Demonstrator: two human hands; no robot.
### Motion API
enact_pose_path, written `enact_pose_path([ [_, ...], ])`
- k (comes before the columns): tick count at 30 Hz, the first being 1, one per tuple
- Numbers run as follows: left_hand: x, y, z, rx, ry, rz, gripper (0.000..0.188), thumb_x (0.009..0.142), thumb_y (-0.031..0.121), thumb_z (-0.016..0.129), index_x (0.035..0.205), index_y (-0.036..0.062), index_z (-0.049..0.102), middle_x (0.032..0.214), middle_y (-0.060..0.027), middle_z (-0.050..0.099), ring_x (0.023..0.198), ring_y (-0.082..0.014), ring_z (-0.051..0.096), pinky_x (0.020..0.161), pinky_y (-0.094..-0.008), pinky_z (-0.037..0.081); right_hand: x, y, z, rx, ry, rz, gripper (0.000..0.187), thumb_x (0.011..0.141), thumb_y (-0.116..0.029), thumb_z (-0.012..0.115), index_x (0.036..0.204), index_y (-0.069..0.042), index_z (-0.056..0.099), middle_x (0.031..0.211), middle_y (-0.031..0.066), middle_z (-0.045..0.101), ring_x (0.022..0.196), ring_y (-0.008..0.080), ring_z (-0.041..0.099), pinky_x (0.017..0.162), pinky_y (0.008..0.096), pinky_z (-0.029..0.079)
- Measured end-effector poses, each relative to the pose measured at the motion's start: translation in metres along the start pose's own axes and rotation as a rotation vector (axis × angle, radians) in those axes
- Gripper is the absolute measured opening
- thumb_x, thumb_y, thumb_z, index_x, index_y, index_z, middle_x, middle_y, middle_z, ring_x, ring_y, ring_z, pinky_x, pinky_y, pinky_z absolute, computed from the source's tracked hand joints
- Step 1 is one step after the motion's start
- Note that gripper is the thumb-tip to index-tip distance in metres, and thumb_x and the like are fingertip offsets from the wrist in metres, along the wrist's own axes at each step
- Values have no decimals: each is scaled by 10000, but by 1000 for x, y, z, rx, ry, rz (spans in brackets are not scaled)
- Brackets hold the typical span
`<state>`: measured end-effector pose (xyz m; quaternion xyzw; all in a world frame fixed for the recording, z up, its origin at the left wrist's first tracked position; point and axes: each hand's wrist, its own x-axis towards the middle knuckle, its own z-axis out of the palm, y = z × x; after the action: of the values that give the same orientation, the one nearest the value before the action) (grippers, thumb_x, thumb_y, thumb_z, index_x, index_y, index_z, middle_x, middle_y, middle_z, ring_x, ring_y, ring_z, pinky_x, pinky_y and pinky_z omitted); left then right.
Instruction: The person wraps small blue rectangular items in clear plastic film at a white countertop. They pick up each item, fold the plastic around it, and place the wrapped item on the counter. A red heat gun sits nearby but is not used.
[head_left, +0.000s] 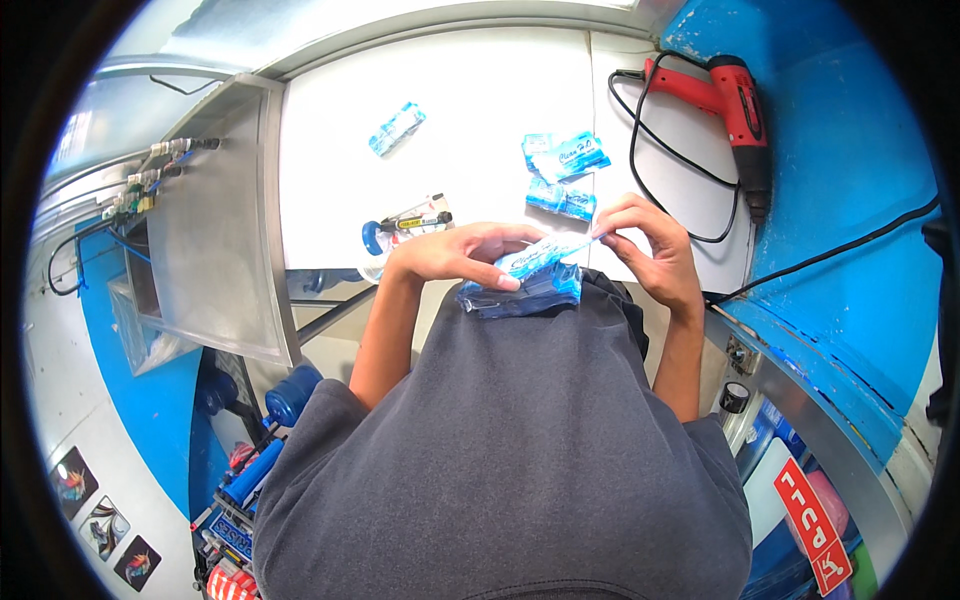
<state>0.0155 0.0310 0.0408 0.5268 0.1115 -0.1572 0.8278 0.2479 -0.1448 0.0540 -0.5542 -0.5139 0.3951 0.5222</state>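
My left hand [455,252] holds the left part of a blue-and-white printed plastic label [545,256], thumb on the near side and fingers beyond it. At the label's right end, the thumb and fingertips of my right hand [655,250] pinch its edge. Below it, a bundle of similar blue plastic labels [530,297] rests at my lap by the table's front edge. More blue labels [566,156] lie just beyond my hands, with another bunch [561,199] closer in. One separate label [397,129] is farther left on the white table [470,90].
A red and black heat gun [742,112] with a looped black cord lies at the right. Left of my hands are a black and yellow marker [424,221] and a round blue object [371,238]. A metal panel [225,220] borders the table's left side.
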Motion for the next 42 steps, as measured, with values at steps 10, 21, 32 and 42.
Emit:
enact_pose_path([
  [10, -1, -10, -4, 19, 30, 28, 746, 847, 163, 767, 1474, -34, 416, 1471, -191, 476, 1389, -270, 419, 1168, -369, 305, 5, -6, 12, -1, -7, -44, 181, 825, 73, 701, 965, -39, 726, 960, 65, 655, 921, 179, 638, 839, 311, 505],
  [21, -2, -10, -3, -15, 12, 51, 748, 832, 89, 745, 1485, -21, 398, 1499, -164, 441, 1397, -249, 400, 1183, -377, 284, 8, 2, 43, -9, 80, -98, 208, 791, 81, 736, 956, -46, 754, 917, 59, 685, 869, 168, 666, 762, 291, 536],
  [32, 5, -5, 2, 142, -25, 99, 823, 792, 184, 800, 1487, 1, 399, 1465, -148, 459, 1372, -248, 428, 1167, -392, 335, 16, 2, 11, -120, 98, -41, 192, 820, 58, 717, 984, -34, 759, 915, 73, 715, 865, 185, 675, 770, 304, 537],
  [42, 3, -9, 3, 111, 15, 115, 798, 831, 187, 765, 1504, 2, 379, 1452, -178, 479, 1343, -250, 472, 1145, -387, 361, 10, -1, 23, -27, 103, -69, 257, 952, -108, 614, 1183, -32, 697, 1134, 129, 693, 1083, 248, 644, 948, 364, 493],
])
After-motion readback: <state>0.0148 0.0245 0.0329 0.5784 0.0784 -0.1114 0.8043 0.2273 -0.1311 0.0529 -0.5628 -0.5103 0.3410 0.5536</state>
